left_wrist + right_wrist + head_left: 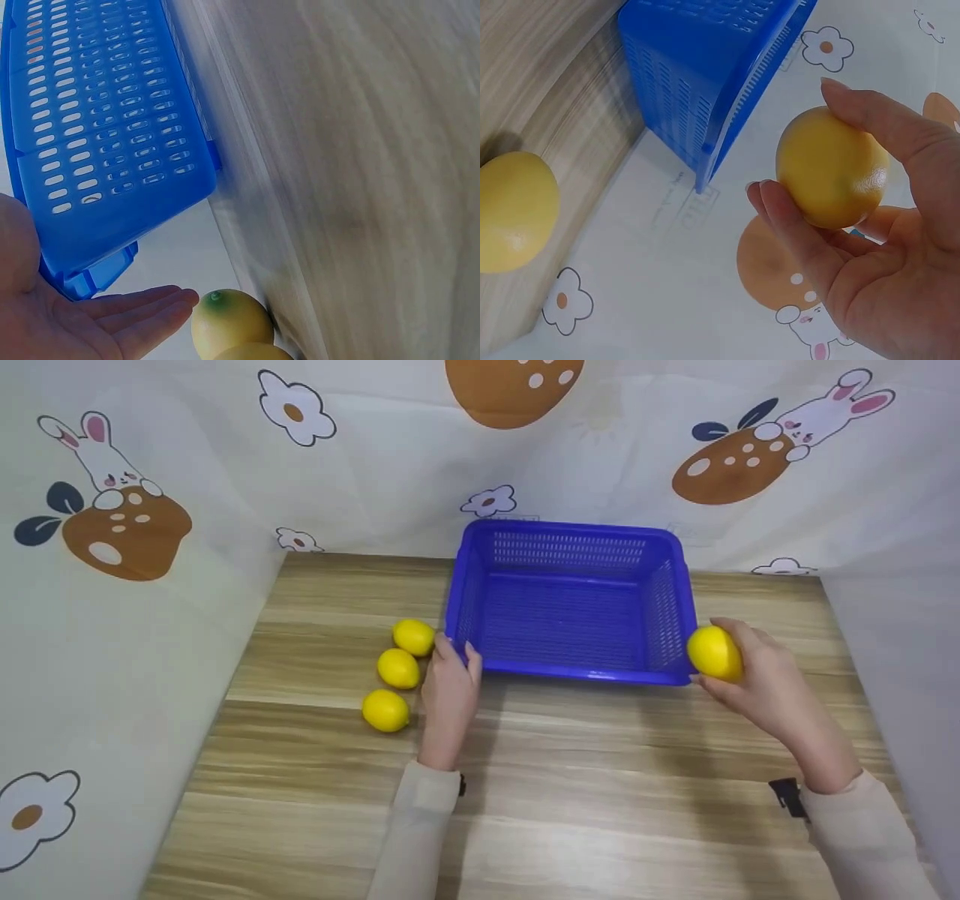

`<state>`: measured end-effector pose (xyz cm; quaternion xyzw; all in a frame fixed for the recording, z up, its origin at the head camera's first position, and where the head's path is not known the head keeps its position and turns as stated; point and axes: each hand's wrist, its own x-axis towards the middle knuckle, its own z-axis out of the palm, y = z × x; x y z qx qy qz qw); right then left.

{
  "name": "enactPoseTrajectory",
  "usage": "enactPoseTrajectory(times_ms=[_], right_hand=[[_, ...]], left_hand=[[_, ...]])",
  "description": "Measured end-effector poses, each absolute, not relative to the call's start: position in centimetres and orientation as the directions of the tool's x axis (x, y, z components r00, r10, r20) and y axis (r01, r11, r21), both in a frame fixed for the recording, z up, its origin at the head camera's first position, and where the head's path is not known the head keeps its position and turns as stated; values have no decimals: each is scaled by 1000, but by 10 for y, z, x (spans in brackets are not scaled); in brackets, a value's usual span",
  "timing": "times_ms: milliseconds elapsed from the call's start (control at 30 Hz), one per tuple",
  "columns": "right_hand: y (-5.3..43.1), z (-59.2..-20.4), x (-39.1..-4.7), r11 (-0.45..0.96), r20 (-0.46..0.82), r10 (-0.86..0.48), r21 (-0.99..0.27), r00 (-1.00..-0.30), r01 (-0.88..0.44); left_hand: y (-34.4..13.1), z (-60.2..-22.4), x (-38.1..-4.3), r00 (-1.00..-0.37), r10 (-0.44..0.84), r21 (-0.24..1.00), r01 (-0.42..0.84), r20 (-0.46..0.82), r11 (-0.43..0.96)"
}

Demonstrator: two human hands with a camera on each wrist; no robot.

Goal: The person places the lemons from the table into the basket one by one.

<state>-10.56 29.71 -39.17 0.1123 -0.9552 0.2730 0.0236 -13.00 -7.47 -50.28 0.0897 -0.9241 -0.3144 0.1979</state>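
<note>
My right hand (pixel 765 679) holds a yellow lemon (pixel 714 652) between thumb and fingers, close beside the basket's front right corner. In the right wrist view, this lemon (pixel 832 169) is up in the curved fingers. My left hand (pixel 452 690) is at the front left corner of the blue plastic basket (pixel 585 671). The left wrist view shows its fingers (pixel 142 315) stretched out straight past the basket corner, tips close to a lemon (pixel 229 319). Three lemons lie left of that hand: a back one (pixel 413 637), a middle one (pixel 398 668) and a front one (pixel 385 710).
Another lemon (pixel 514 214) lies on the wood-grain table (pixel 562 105) in the right wrist view, hidden in the head view. The basket's inside shows its bare floor. A cloth wall (pixel 375 472) printed with rabbits and flowers stands behind the table and along its sides.
</note>
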Motion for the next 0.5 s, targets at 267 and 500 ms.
enactPoseTrajectory(times_ms=[267,500], right_hand=[[293,-388,-115,826,104,-226,-507,-969,-247],[288,-385,-122,826,69,-209,-522,-976,-214]], left_hand=[[-74,-502,-129,-902,-292,623,-34,318,782],[-74,-502,-129,-905,-293,620,-43,307,783]])
